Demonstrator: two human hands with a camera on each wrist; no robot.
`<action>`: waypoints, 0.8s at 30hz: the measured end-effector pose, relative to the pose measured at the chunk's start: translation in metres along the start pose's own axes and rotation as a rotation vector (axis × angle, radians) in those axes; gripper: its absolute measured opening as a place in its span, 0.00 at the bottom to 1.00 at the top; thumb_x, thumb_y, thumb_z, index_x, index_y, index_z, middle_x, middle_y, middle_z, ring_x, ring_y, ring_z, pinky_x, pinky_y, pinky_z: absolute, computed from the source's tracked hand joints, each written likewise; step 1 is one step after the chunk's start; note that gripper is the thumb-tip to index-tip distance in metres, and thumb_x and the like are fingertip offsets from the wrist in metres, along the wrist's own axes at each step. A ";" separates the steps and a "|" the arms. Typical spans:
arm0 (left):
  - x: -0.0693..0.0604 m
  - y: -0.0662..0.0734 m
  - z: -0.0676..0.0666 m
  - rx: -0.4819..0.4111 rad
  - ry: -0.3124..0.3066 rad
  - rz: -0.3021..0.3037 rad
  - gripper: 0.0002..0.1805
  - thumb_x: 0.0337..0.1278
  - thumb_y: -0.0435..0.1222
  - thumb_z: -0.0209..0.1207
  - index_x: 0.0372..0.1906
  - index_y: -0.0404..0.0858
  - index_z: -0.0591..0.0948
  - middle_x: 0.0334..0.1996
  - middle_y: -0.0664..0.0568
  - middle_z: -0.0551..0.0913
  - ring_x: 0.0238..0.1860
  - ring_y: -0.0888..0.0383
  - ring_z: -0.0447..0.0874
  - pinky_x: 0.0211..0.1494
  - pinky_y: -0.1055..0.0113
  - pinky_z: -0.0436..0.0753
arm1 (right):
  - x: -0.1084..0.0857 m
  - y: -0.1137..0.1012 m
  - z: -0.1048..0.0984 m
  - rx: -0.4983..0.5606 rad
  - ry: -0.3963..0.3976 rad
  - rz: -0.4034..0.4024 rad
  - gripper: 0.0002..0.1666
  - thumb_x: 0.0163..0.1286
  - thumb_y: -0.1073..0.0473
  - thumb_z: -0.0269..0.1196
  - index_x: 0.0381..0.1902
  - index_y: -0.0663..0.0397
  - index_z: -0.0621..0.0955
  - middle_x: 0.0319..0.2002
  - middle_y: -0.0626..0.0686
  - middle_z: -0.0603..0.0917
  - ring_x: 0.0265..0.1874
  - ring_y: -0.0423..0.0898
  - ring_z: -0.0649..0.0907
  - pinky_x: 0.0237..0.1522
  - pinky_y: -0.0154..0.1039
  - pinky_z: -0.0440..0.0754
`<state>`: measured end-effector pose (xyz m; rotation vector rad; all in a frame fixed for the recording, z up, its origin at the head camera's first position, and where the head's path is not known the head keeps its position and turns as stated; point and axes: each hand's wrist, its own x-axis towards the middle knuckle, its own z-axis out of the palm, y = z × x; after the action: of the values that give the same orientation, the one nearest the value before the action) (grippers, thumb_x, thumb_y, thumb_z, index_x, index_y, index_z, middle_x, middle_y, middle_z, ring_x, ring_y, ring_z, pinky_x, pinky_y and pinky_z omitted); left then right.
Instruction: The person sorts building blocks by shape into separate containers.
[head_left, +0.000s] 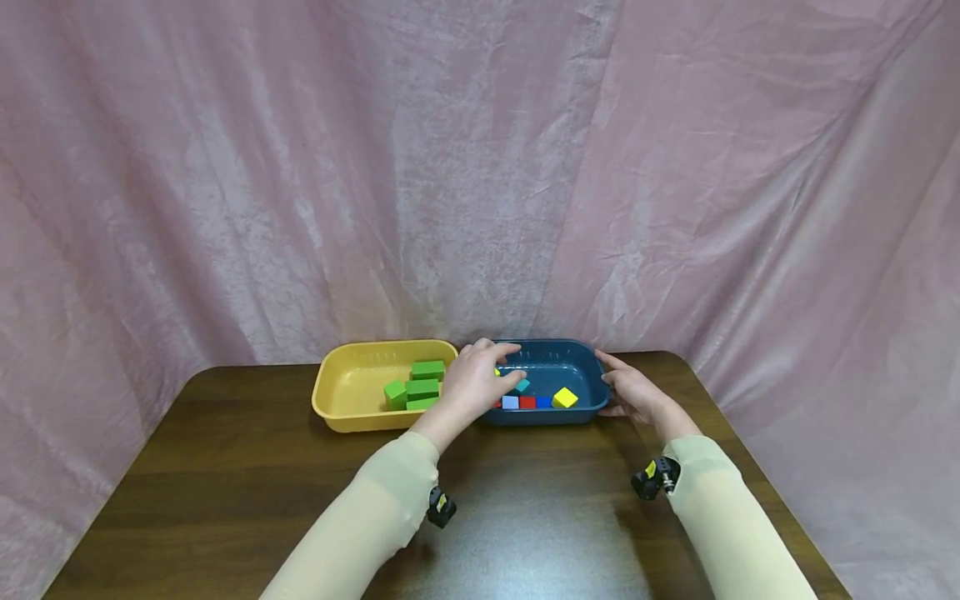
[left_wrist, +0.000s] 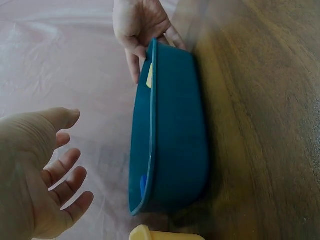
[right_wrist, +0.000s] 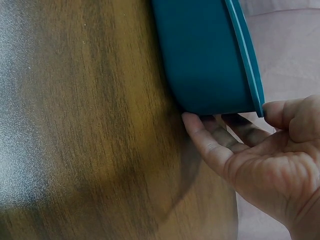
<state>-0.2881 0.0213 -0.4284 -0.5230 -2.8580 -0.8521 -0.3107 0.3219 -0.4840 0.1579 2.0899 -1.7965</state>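
A dark blue tray (head_left: 558,414) stands at the back of the table, with small red, blue and yellow blocks inside. My left hand (head_left: 476,379) is over its left end, thumb and fingers apart; in the left wrist view that hand (left_wrist: 45,175) holds nothing and is clear of the tray's wall. At the tray's right end is my right hand (head_left: 633,392). In the right wrist view, the right hand (right_wrist: 275,160) has its thumb at the rim and its fingers against the end wall, holding the tray. A yellow block (head_left: 565,397) lies near the tray's front right.
A yellow tray (head_left: 337,400) with several green blocks (head_left: 423,389) stands directly left of the blue one. Both are on a brown wooden table (head_left: 225,483). A pink curtain (head_left: 480,167) hangs close behind the back edge.
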 end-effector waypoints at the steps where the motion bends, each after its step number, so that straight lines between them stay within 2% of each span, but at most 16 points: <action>1: -0.001 0.000 -0.001 -0.002 0.000 0.001 0.27 0.64 0.54 0.66 0.67 0.55 0.81 0.49 0.54 0.80 0.49 0.56 0.76 0.45 0.61 0.78 | 0.000 0.000 0.000 0.000 -0.001 0.001 0.40 0.79 0.68 0.35 0.84 0.43 0.43 0.79 0.71 0.44 0.72 0.73 0.62 0.59 0.70 0.73; 9: -0.007 -0.002 -0.013 -0.023 0.019 0.041 0.27 0.63 0.54 0.66 0.66 0.54 0.82 0.49 0.54 0.81 0.48 0.55 0.78 0.45 0.60 0.79 | 0.000 0.000 0.001 0.002 -0.001 0.003 0.40 0.80 0.68 0.34 0.84 0.43 0.42 0.78 0.72 0.45 0.72 0.72 0.62 0.59 0.70 0.72; 17: -0.011 -0.010 -0.025 -0.026 0.037 0.055 0.27 0.63 0.54 0.67 0.66 0.54 0.81 0.51 0.52 0.82 0.50 0.54 0.78 0.48 0.59 0.79 | 0.000 0.000 0.000 -0.001 0.010 0.000 0.40 0.78 0.68 0.34 0.84 0.42 0.43 0.76 0.73 0.51 0.69 0.70 0.67 0.59 0.69 0.73; 24: -0.018 -0.014 -0.034 -0.039 0.041 0.061 0.27 0.63 0.54 0.67 0.66 0.54 0.82 0.49 0.55 0.81 0.49 0.55 0.78 0.46 0.60 0.79 | 0.001 0.001 -0.001 -0.002 0.002 0.006 0.40 0.79 0.68 0.34 0.84 0.42 0.43 0.78 0.71 0.45 0.71 0.72 0.63 0.60 0.70 0.72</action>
<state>-0.2756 -0.0134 -0.4112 -0.5868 -2.7781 -0.8995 -0.3116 0.3230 -0.4855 0.1658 2.0900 -1.7914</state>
